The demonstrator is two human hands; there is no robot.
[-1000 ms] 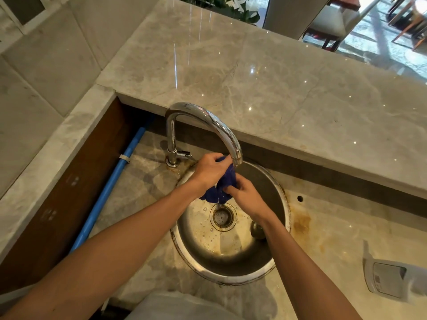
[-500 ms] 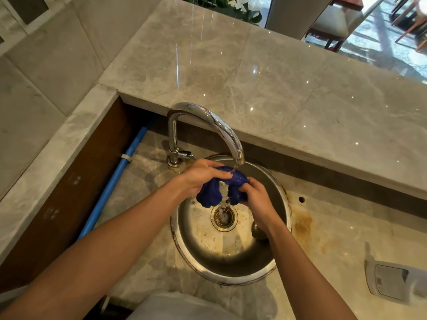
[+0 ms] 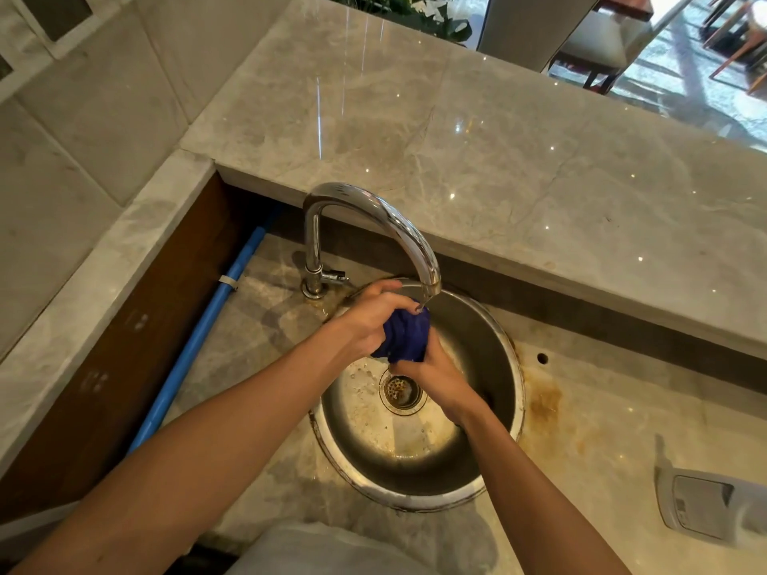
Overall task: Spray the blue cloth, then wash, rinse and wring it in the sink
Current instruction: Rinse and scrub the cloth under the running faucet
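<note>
The blue cloth (image 3: 404,338) is bunched into a wet wad over the round steel sink (image 3: 504,342), just under the spout of the chrome tap (image 3: 398,226). My left hand (image 3: 369,321) grips the cloth from the upper left. From below and to the right, my right hand (image 3: 431,379) closes on its lower end. Water runs from the spout onto the cloth. The drain (image 3: 401,390) shows below my hands.
A raised marble counter (image 3: 498,159) runs behind the sink. A blue pipe (image 3: 199,342) lies along the left wall. A grey device (image 3: 705,508) sits on the stained lower counter at the right. A small hole (image 3: 542,358) is right of the sink.
The cloth was spread between my hands under the stream half a second ago; now my hands have drawn together and squeezed it into a tight wad.
</note>
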